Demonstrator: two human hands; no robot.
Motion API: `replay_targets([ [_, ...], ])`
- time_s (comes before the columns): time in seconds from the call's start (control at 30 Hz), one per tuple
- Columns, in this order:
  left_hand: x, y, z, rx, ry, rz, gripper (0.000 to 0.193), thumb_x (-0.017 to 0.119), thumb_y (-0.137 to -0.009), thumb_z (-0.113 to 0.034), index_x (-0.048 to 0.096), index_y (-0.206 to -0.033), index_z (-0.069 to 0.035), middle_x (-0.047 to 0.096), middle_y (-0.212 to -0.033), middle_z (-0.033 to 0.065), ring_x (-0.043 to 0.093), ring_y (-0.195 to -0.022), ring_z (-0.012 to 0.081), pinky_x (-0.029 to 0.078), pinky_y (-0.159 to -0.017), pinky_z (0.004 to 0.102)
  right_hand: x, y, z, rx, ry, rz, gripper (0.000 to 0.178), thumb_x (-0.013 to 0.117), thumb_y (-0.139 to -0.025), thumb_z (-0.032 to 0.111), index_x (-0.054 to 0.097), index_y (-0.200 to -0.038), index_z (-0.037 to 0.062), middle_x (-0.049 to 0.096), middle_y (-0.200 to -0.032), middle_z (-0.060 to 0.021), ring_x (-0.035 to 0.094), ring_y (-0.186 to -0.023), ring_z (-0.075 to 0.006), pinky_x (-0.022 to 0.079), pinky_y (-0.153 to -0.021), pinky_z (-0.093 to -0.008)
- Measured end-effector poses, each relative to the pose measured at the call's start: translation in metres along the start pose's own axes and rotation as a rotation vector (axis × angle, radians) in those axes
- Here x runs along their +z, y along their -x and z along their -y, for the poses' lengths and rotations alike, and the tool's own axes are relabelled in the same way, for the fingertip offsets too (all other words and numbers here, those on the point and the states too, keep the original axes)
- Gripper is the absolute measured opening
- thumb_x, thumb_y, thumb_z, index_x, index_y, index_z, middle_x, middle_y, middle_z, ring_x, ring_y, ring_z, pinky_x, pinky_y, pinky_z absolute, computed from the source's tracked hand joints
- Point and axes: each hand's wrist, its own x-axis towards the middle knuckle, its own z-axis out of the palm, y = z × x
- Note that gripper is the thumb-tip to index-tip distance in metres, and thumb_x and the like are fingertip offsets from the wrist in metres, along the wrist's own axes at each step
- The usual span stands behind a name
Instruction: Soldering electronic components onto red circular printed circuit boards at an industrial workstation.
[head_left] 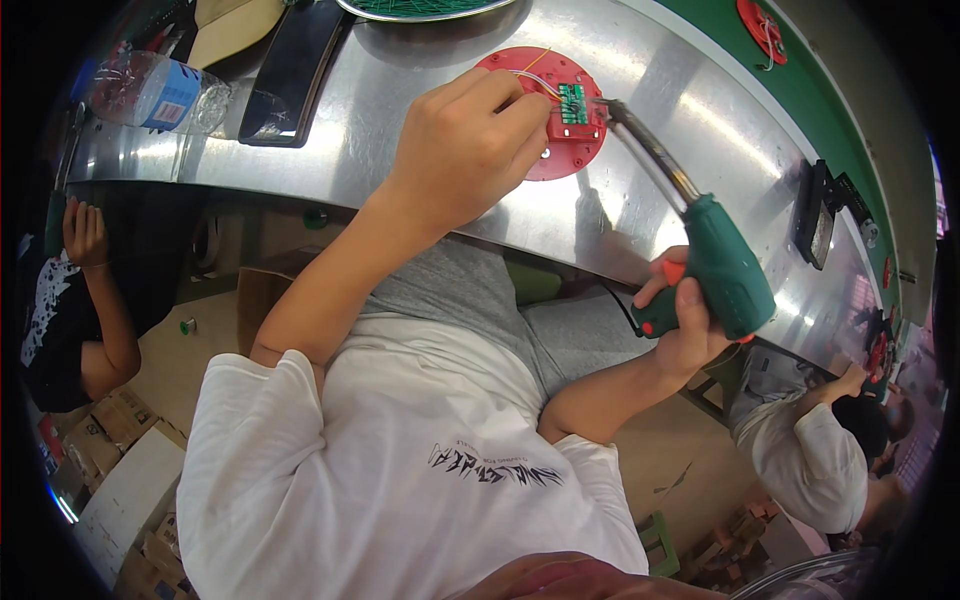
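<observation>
A round red plastic disc [575, 160] lies on the metal bench, with a small green circuit board [573, 103] on its raised middle. Thin wires [535, 78], white, yellow and reddish, curve across the disc toward the board. Over the disc's left side, my left hand [465, 145] has its fingers pinched together beside the board; what lies between the fingertips is hidden. My right hand [690, 315] grips the handle of a green soldering gun [725, 265], a finger by its red trigger. Its metal tip reaches the board's right edge; whether it touches cannot be told.
Left on the metal bench [330, 170] are a plastic bottle [160, 95], a dark flat phone-like slab [295, 75] and a tan cap [235, 30]. A bowl of green strands [425, 8] stands behind. A black tray [815, 215] lies right. Other people sit on both sides.
</observation>
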Motion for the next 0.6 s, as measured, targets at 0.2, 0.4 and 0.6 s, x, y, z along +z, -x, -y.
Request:
replay_targets([
  [0.2,0.006,0.004,0.000,0.016,-0.030,-0.018,0.011,0.072,-0.076,-0.006,0.067,-0.085,-0.005,0.062,-0.078,0.0070,0.062,-0.069,0.0236,0.052,-0.060,0.0349,-0.010,-0.001,-0.002,-0.123,-0.048,-0.054,0.051,0.061,-0.088,0.019,0.050,-0.126,-0.0134,0.065,-0.087,-0.0237,0.059,-0.049,-0.0239,0.048,-0.043,-0.0311],
  [0.4,0.000,0.009,0.005,0.029,-0.074,-0.025,0.009,0.071,-0.075,-0.008,0.064,-0.081,-0.007,0.061,-0.077,0.0047,0.061,-0.069,0.0214,0.051,-0.056,0.0339,-0.004,-0.005,-0.007,-0.121,-0.079,-0.124,0.049,0.060,-0.089,0.020,0.050,-0.124,-0.0132,0.064,-0.086,-0.0241,0.059,-0.049,-0.0244,0.048,-0.041,-0.0307],
  [0.6,0.009,-0.012,-0.007,0.025,0.033,-0.012,0.010,0.069,-0.078,-0.005,0.068,-0.088,-0.003,0.065,-0.086,0.0109,0.064,-0.079,0.0297,0.053,-0.067,0.0408,-0.020,-0.012,-0.007,-0.146,-0.215,-0.318,0.038,0.057,-0.092,0.022,0.055,-0.111,-0.0110,0.064,-0.086,-0.0219,0.061,-0.050,-0.0241,0.050,-0.042,-0.0332],
])
